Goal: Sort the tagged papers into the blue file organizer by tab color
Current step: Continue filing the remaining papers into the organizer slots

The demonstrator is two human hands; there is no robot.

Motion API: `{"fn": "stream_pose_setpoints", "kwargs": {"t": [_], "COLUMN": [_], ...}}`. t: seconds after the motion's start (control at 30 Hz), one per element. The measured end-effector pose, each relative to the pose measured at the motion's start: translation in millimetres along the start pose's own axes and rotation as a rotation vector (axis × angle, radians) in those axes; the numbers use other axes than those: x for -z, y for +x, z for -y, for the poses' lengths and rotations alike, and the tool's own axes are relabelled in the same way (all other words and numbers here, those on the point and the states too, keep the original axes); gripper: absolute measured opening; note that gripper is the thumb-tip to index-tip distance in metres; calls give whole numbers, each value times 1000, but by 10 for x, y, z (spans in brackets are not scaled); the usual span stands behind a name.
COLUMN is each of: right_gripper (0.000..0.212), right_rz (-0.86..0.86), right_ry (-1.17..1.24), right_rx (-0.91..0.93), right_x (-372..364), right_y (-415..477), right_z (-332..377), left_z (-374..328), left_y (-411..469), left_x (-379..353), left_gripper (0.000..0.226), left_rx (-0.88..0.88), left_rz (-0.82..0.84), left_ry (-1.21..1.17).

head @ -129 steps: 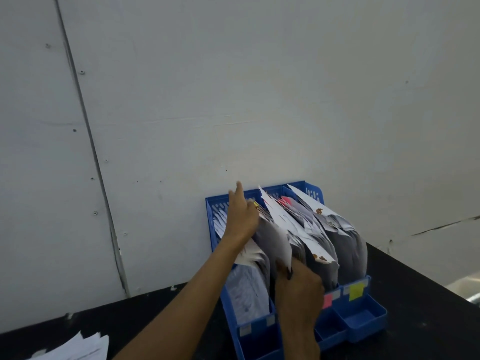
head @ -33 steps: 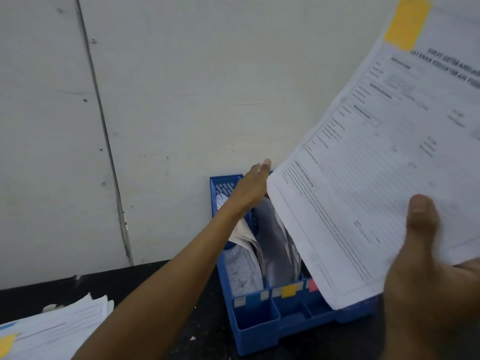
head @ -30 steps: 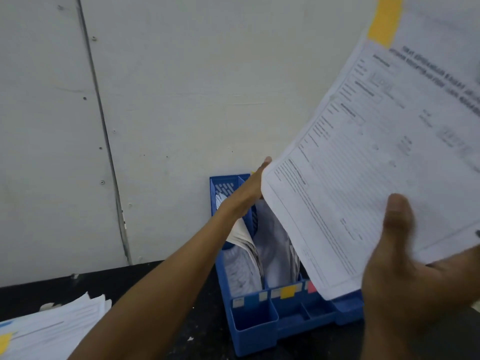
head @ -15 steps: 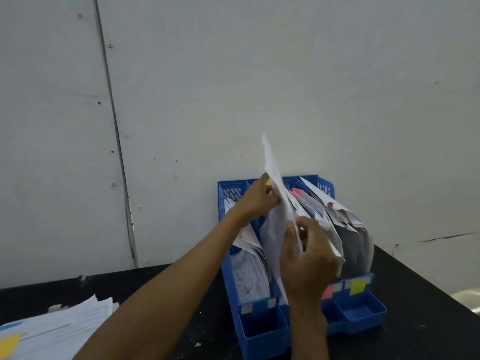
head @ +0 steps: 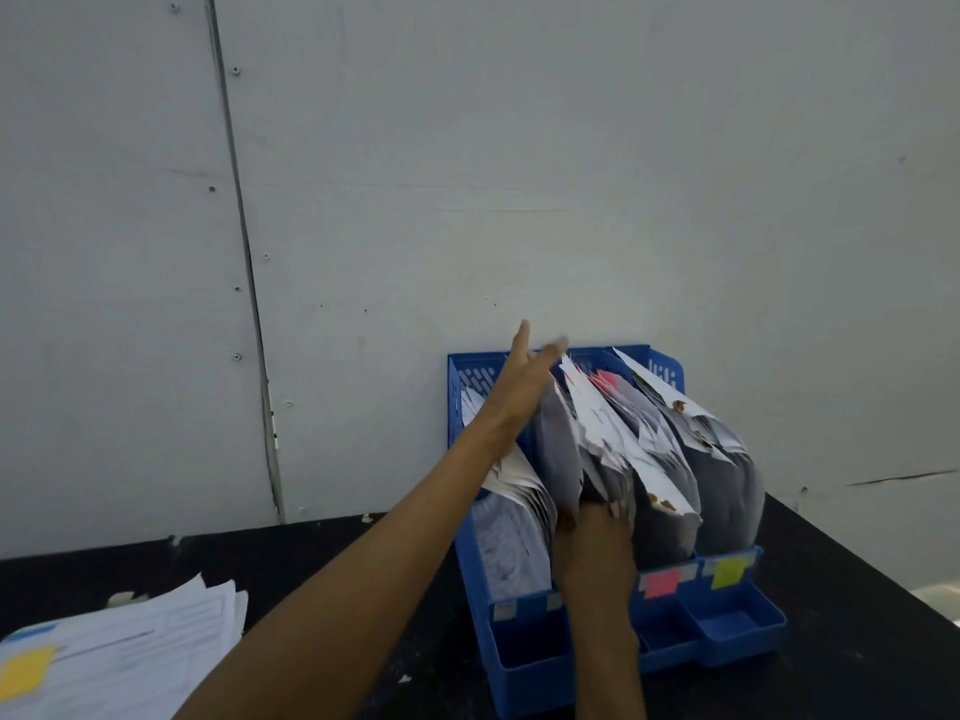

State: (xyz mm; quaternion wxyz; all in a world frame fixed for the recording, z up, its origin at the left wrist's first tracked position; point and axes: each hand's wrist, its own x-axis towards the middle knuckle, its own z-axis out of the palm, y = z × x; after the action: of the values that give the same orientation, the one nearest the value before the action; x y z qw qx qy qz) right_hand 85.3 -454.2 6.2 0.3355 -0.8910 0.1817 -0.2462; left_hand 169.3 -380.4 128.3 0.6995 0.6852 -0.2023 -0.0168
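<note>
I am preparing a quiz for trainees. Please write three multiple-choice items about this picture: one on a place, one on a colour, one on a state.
1. Where does the loose stack of white papers lie?
A. left of the blue plastic file organizer
B. inside it
C. right of it

2. Which colour is the tag on the rightmost slot front?
A. pink
B. yellow-green
C. blue

3. How is the left hand?
A. fist
B. fingers spread against the filed papers
C. resting on the black table

Key: 1 A, stack at the lower left; 2 B, pink is the neighbour; 3 B, fingers stretched out.

File organizer (head: 737, 623) on table (head: 322, 563) against wall (head: 571, 174); loose paper stack (head: 119, 657) left of it
</note>
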Motion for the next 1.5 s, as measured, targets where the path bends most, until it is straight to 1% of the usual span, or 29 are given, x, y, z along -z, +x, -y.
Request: {"fn": "stream_pose_setpoints", "kwargs": {"t": [0.03, 0.13, 0.23, 0.33, 0.43, 0.53, 0.63, 0.73, 0.87, 0.97, 1.0, 1.13, 1.2, 1.27, 1.33, 1.4, 1.43, 1.47, 1.5], "right_gripper": [26, 35, 33, 36, 36, 35, 34, 26, 20, 20, 21, 26, 24, 23, 21, 19, 19, 19, 19], "right_rz": [4, -88, -222, -341, -376, -412, -403, -343, -300, -271, -264, -264, -291, -312, -297, -283, -259, -188, -64], "right_ry": [-12, 22, 69, 130, 207, 272, 321, 283, 307, 330, 338, 418, 436, 406, 378, 373, 388, 415, 452], "right_rx": [-10, -16, -57, -60, -17, 17, -5, -21, -1, 42, 47, 94, 172, 260, 334, 434, 483, 510, 503], "right_x": [3, 160, 403, 527, 526, 530, 538, 512, 496, 476, 473, 500, 480, 420, 298, 106, 0, -163, -373], "right_y": [-8, -12, 13, 26, 16, -12, -29, -13, 48, 56, 48, -4, -80, -186, -324, -546, -670, -850, -1099], "right_z": [-10, 22, 61, 42, 41, 112, 126, 63, 33, 72, 90, 216, 341, 498, 693, 936, 1020, 1105, 1209], "left_z": [26, 149, 181, 178, 75, 27, 117, 236, 315, 198, 126, -69, -36, 135, 413, 759, 932, 1066, 1165], "left_y": [-11, -21, -40, -56, -95, -112, -94, -146, -134, -110, -141, -362, -575, -855, -1234, -1722, -1944, -2189, -2467], "left_x": [-2, 17, 2, -30, -71, -112, -116, -175, -271, -260, -228, 166, 545, 1006, 1534, 2102, 2318, 2532, 2763], "left_gripper": [72, 67, 68, 66, 71, 79, 89, 89, 76, 94, 93, 61, 56, 52, 46, 38, 37, 36, 37], "left_rx": [-22, -75, -95, -136, -125, -99, -93, -39, -103, -106, -133, -266, -331, -333, -267, -157, -83, 3, 102], "left_rz": [-7, -9, -13, -30, -62, -30, 59, 72, 63, -9, -24, -130, -244, -337, -401, -473, -525, -585, -650], "left_ry": [99, 394, 490, 470, 346, 251, 384, 492, 349, 317, 316, 238, 271, 335, 491, 679, 729, 769, 809]}}
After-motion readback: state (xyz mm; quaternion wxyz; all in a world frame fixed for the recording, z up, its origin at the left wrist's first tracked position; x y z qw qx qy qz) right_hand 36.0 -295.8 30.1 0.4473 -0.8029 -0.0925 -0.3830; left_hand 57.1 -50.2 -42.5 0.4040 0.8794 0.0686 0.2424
